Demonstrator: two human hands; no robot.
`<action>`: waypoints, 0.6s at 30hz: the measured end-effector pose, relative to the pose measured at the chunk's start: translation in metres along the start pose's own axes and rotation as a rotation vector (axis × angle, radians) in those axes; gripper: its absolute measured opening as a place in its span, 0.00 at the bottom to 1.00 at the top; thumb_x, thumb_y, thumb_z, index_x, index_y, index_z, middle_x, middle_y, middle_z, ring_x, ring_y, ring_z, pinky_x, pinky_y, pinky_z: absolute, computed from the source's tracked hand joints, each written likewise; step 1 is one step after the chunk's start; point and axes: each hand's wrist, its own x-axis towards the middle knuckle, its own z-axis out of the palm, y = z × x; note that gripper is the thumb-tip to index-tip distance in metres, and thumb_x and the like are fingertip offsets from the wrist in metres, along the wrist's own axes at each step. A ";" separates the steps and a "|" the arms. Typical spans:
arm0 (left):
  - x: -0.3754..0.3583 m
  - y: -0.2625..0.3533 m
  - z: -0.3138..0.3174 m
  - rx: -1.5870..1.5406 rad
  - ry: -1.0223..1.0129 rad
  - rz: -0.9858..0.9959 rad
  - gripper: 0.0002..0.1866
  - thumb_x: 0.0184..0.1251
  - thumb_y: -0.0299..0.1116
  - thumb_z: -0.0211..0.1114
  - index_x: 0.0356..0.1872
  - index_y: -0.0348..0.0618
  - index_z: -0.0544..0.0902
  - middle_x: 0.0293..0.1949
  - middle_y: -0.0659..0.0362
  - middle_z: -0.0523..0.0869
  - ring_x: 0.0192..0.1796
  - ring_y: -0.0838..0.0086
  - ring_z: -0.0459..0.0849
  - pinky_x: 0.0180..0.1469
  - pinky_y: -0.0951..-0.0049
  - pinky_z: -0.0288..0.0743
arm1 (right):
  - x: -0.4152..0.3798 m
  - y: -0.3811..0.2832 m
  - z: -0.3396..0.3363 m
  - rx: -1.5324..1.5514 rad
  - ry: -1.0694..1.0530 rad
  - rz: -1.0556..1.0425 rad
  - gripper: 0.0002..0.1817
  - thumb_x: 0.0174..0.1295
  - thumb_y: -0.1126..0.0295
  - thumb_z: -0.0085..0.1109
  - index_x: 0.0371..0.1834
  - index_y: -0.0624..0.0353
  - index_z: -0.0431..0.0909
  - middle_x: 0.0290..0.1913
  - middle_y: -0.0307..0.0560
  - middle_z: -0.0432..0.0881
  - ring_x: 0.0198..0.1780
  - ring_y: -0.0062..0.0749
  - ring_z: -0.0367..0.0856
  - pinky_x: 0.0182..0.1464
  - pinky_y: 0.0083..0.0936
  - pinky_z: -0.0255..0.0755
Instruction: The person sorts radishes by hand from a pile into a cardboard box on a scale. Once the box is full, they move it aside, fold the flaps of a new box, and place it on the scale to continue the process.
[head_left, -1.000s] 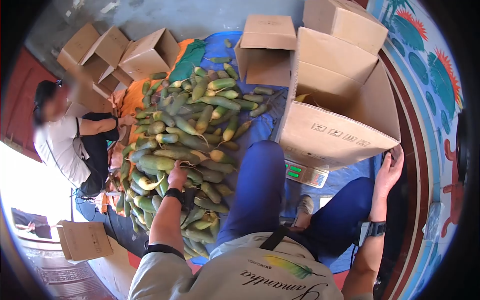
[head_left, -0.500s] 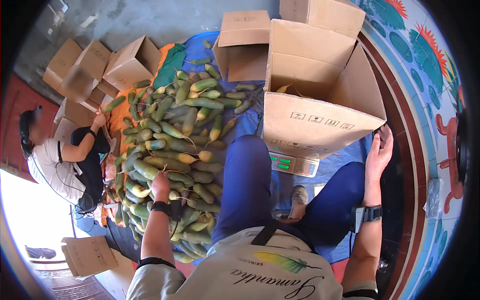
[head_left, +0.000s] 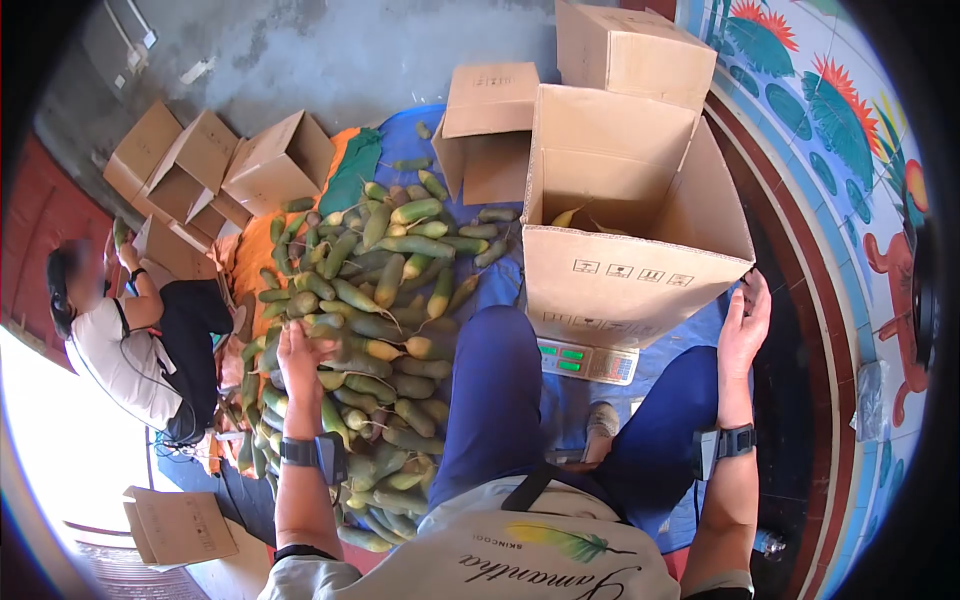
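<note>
My left hand (head_left: 302, 360) is over the heap of green radishes (head_left: 385, 310), fingers stretched out and thumb apart, overlapping several radishes in this view. Thin roots and yellowish ends show on many of them. At the right, my right hand (head_left: 745, 318) stands with loosely extended fingers beside the near right corner of a tall open cardboard box (head_left: 640, 275). Fingertips are right at its edge. Inside the box a yellowish radish tip (head_left: 566, 217) shows; the rest is in shadow. Under the box sits a digital scale (head_left: 600, 364) with green displays.
A co-worker (head_left: 130, 330) sits at the left, holding a green radish (head_left: 122, 234) up. More cardboard boxes (head_left: 280, 170) stand behind, another box (head_left: 490, 120) at the back, and flattened cardboard (head_left: 185, 525) lies front left. A blue tarp (head_left: 500, 275) lies underneath. A painted tile wall (head_left: 800, 90) borders the right.
My left hand has opened from its closed pose on a radish and turned upward, slightly left. The co-worker's radish has moved left, away from the heap. My view has tilted up slightly.
</note>
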 end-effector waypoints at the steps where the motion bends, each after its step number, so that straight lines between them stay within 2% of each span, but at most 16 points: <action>1: -0.004 0.019 0.012 0.034 -0.052 0.054 0.15 0.72 0.43 0.45 0.40 0.41 0.71 0.23 0.57 0.80 0.23 0.73 0.82 0.23 0.78 0.73 | 0.000 0.000 0.001 0.004 0.006 -0.002 0.18 0.63 0.77 0.47 0.57 0.64 0.67 0.50 0.48 0.76 0.47 0.28 0.75 0.49 0.23 0.68; 4: -0.034 0.095 0.063 -0.046 -0.244 0.299 0.17 0.73 0.43 0.43 0.41 0.37 0.70 0.23 0.53 0.81 0.26 0.68 0.83 0.30 0.74 0.74 | 0.000 -0.002 0.001 0.004 -0.004 0.014 0.18 0.63 0.77 0.47 0.57 0.63 0.67 0.50 0.48 0.75 0.48 0.28 0.75 0.49 0.23 0.69; 7: -0.058 0.153 0.108 -0.185 -0.423 0.553 0.17 0.74 0.41 0.40 0.41 0.35 0.69 0.21 0.50 0.81 0.28 0.64 0.83 0.38 0.68 0.75 | -0.001 -0.009 0.001 0.006 -0.015 0.003 0.19 0.61 0.77 0.47 0.57 0.63 0.67 0.49 0.50 0.74 0.48 0.33 0.76 0.48 0.26 0.71; 9: -0.069 0.179 0.139 -0.277 -0.558 0.627 0.16 0.74 0.38 0.39 0.42 0.34 0.69 0.21 0.51 0.81 0.30 0.65 0.84 0.40 0.68 0.75 | -0.002 -0.009 0.002 0.032 -0.009 0.002 0.19 0.61 0.77 0.46 0.57 0.63 0.67 0.49 0.50 0.74 0.48 0.32 0.75 0.48 0.26 0.71; 11: -0.074 0.194 0.171 -0.289 -0.699 0.627 0.14 0.74 0.36 0.40 0.42 0.34 0.69 0.23 0.51 0.81 0.30 0.65 0.84 0.41 0.67 0.75 | -0.002 -0.007 0.003 0.050 -0.007 0.008 0.18 0.62 0.77 0.46 0.57 0.64 0.67 0.49 0.49 0.74 0.48 0.32 0.75 0.47 0.25 0.70; 12: -0.079 0.198 0.188 -0.333 -0.782 0.635 0.13 0.73 0.35 0.42 0.42 0.35 0.70 0.23 0.54 0.81 0.30 0.68 0.84 0.40 0.71 0.76 | -0.002 -0.008 0.002 0.057 -0.007 -0.002 0.18 0.62 0.77 0.46 0.57 0.64 0.67 0.49 0.49 0.74 0.48 0.32 0.75 0.47 0.25 0.70; 13: -0.080 0.198 0.205 -0.356 -0.866 0.546 0.12 0.73 0.35 0.43 0.41 0.35 0.70 0.27 0.56 0.79 0.30 0.73 0.84 0.37 0.75 0.76 | -0.002 -0.009 0.002 0.049 -0.011 0.000 0.18 0.62 0.77 0.46 0.56 0.64 0.67 0.48 0.49 0.74 0.48 0.31 0.75 0.47 0.25 0.70; 14: -0.079 0.194 0.222 -0.338 -0.937 0.601 0.11 0.73 0.34 0.44 0.40 0.36 0.71 0.30 0.58 0.79 0.29 0.76 0.83 0.33 0.78 0.76 | -0.003 -0.009 0.002 0.041 -0.018 0.002 0.18 0.62 0.77 0.46 0.56 0.64 0.67 0.48 0.49 0.74 0.48 0.31 0.75 0.47 0.25 0.71; 15: -0.085 0.200 0.234 -0.132 -0.965 0.655 0.14 0.73 0.35 0.42 0.43 0.35 0.71 0.22 0.55 0.81 0.29 0.71 0.82 0.37 0.74 0.74 | -0.003 -0.010 0.002 0.062 -0.021 0.001 0.18 0.62 0.77 0.46 0.56 0.64 0.67 0.48 0.48 0.74 0.48 0.30 0.75 0.46 0.24 0.71; 17: -0.080 0.181 0.266 -0.098 -1.085 0.620 0.14 0.72 0.34 0.43 0.40 0.34 0.74 0.27 0.56 0.83 0.30 0.74 0.82 0.37 0.75 0.74 | -0.003 -0.005 0.003 0.068 -0.033 -0.011 0.19 0.62 0.78 0.46 0.57 0.65 0.66 0.49 0.48 0.74 0.47 0.29 0.74 0.48 0.24 0.71; 18: -0.081 0.174 0.276 -0.031 -1.138 0.472 0.13 0.70 0.32 0.46 0.38 0.34 0.77 0.34 0.56 0.84 0.34 0.76 0.82 0.38 0.75 0.74 | -0.003 -0.002 0.003 0.072 -0.036 -0.015 0.19 0.63 0.78 0.46 0.58 0.65 0.65 0.51 0.48 0.73 0.47 0.28 0.74 0.50 0.23 0.71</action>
